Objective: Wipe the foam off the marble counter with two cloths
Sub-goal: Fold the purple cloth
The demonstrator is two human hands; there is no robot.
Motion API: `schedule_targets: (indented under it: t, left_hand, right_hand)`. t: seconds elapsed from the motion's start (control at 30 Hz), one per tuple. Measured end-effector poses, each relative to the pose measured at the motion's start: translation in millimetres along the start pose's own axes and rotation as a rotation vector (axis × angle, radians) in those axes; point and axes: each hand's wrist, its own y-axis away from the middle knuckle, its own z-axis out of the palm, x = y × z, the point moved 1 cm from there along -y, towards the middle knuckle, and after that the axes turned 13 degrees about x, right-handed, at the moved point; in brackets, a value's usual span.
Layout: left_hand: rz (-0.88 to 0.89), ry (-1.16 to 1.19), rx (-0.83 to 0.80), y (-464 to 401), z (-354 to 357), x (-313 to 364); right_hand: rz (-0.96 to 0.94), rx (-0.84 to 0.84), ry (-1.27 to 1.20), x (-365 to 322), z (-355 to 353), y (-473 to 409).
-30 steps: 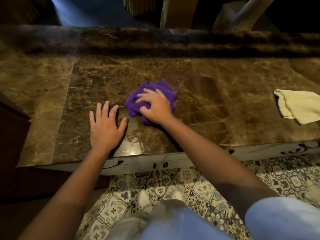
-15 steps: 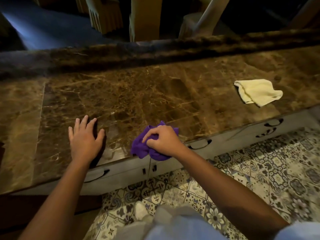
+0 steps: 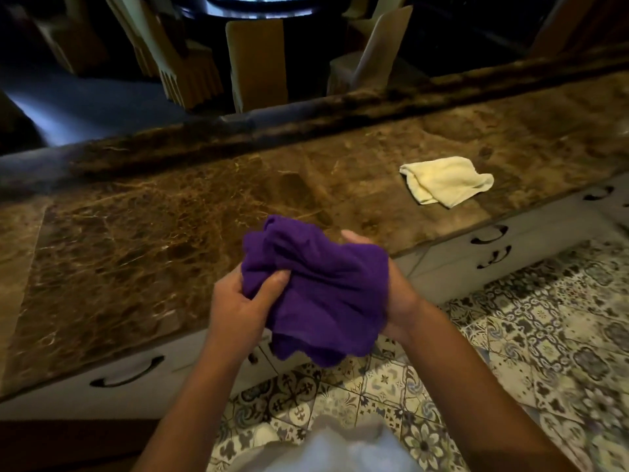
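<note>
A bunched purple cloth (image 3: 323, 287) hangs in the air in front of the brown marble counter (image 3: 136, 240), held between both hands. My left hand (image 3: 241, 304) grips its left side with the thumb pressed into the fabric. Behind its right side is my right hand (image 3: 394, 287), mostly hidden by the cloth. A pale yellow cloth (image 3: 446, 180) lies folded on the counter at the right, untouched. I see no foam on the marble.
White drawers with dark curved handles (image 3: 129, 374) run under the counter's front edge. Patterned floor tiles (image 3: 527, 335) lie below. A raised dark marble ledge (image 3: 306, 117) borders the counter's far side, with chairs (image 3: 255, 63) beyond it.
My right hand dragged the purple cloth to the counter's front edge and lifted it off. My left hand left the marble and took hold of the cloth too.
</note>
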Motion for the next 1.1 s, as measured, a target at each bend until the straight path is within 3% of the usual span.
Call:
schedule_targets:
  t: [0.13, 0.23, 0.37, 0.53, 0.73, 1.0, 1.1]
  left_hand:
    - [-0.02, 0.073, -0.016, 18.6, 56.3, 14.9]
    - [-0.089, 0.108, -0.103, 37.0, 102.2, 15.9]
    - [-0.309, 0.184, -0.42, 63.6, 159.5, 14.3]
    - [-0.325, 0.16, -0.721, 80.4, 213.3, 9.5]
    - [-0.328, 0.122, -0.692, 76.9, 283.7, 4.8]
    - [-0.386, 0.194, -0.747, 22.2, 382.5, -12.3]
    - [-0.305, 0.146, -0.801, -11.0, 421.7, -11.1]
  right_hand:
    - [-0.119, 0.049, -0.119, -7.5, -64.7, 58.3]
    - [-0.202, 0.169, -0.021, -12.5, -106.9, 94.9]
    - [-0.226, 0.46, 0.025, -19.3, -157.1, 122.0]
    - [-0.347, 0.586, 0.146, -44.6, -195.2, 160.3]
    - [-0.272, 0.843, 0.06, -57.9, -248.5, 161.9]
    - [-0.513, 0.992, 0.14, -130.0, -307.5, 127.4]
    - [-0.551, 1.031, 0.127, -168.9, -330.4, 102.1]
